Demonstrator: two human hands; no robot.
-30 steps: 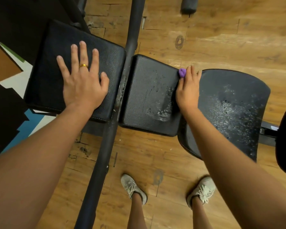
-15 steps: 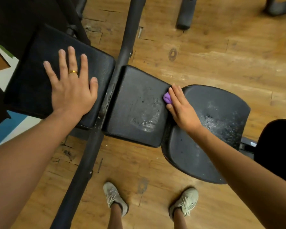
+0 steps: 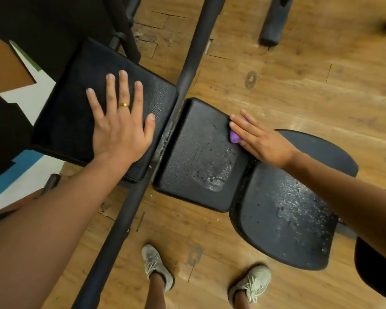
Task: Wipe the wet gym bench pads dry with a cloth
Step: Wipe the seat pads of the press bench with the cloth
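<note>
Purple cloth (image 3: 234,136) sits bunched at the far right edge of the middle bench pad (image 3: 187,157), pressed down under the flat, straight fingers of the right hand (image 3: 262,140). Water droplets (image 3: 215,175) bead on that pad's near right part and across the rounded seat pad (image 3: 276,230) beside it. The left hand (image 3: 120,128) lies spread, palm down, on the left pad (image 3: 71,117), holding nothing, well apart from the right. A dark metal bar (image 3: 188,63) runs between the left and middle pads.

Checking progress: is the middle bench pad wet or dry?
Wet. The middle pad shows a glistening patch of droplets near its front edge.
</note>
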